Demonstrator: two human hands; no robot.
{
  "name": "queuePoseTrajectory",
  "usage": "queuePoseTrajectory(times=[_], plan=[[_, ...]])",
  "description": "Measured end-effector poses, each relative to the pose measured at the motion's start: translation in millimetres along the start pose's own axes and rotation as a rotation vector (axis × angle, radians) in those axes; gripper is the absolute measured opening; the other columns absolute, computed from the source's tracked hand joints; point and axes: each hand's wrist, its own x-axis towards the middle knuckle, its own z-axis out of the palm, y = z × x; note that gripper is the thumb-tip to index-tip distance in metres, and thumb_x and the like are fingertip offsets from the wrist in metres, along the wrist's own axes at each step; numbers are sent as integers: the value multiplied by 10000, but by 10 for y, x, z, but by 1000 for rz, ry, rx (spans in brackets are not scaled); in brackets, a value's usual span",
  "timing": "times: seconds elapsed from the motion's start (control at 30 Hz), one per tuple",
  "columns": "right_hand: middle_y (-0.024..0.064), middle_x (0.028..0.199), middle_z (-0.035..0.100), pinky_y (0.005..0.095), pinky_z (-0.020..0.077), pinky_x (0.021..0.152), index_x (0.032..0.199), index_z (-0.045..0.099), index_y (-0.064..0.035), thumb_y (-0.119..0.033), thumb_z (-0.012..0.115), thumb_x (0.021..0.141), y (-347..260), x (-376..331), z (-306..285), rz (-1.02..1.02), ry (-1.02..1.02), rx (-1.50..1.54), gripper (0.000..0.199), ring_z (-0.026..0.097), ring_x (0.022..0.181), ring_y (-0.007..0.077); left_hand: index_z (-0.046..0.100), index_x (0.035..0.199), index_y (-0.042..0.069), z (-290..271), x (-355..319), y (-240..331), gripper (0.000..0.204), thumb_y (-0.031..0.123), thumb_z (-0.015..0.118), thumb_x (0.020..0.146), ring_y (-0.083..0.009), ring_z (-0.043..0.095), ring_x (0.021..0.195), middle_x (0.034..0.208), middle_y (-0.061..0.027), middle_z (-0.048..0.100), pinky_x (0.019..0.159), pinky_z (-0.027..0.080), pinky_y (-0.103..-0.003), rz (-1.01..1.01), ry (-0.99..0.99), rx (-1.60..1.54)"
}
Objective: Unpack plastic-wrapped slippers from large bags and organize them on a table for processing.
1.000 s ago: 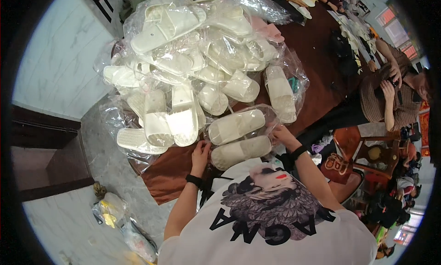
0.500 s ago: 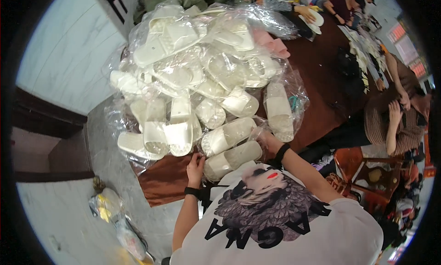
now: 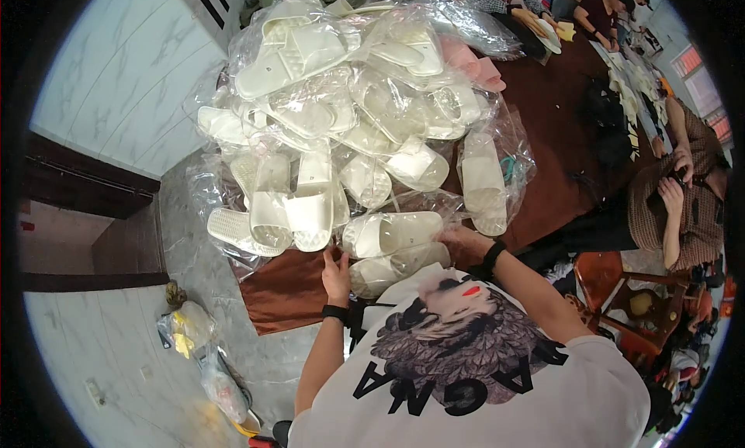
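A big heap of bagged white slippers (image 3: 313, 211) sits on a brown table (image 3: 555, 118). At its near edge, the left hand (image 3: 335, 277), fingers bent, is at the left end of one bagged pair of slippers (image 3: 407, 232), the right hand (image 3: 464, 248) touches the right end, and I cannot tell if either hand grips it. Farther right is a wooden chair (image 3: 596, 277).

The right hand (image 3: 466, 248) has indistinct fingertips beside the cream, open-toed slippers in clear plastic (image 3: 407, 243); the lower edge cuts off the white, black-lettered T-shirt (image 3: 481, 425).
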Motion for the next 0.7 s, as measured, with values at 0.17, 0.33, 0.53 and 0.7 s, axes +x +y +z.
queuePoseTrajectory(times=[0.17,0.33,0.53,0.7], plan=[[80,1109,627,329,499,812,1193,577,3,-301,641,899,-42,-129,249,-166,-49,-21,428,603,928,181,526,1118,83,-86,-16,-21,253,205,612,913,-399,650,776,886,-186,669,623,498,-464,62,-23,-103],[47,1004,651,293,495,712,1147,601,-9,-285,637,907,-24,95,275,-570,159,-396,368,598,879,117,550,1050,82,-71,-19,153,169,170,601,915,-380,650,725,801,-180,658,589,484,-463,19,-29,-61],[72,1038,652,289,499,772,1171,580,9,-132,653,878,-258,-178,257,-630,271,-306,334,592,900,119,557,996,78,24,-36,27,104,159,565,930,-416,627,745,787,-207,644,591,468,-467,-176,78,-148],[55,1071,650,282,499,797,1193,575,3,-112,648,881,-446,-698,-229,-690,448,-235,341,595,935,122,555,1004,53,75,-39,151,94,116,548,936,-399,646,757,847,-214,655,604,490,-415,-34,247,40]])
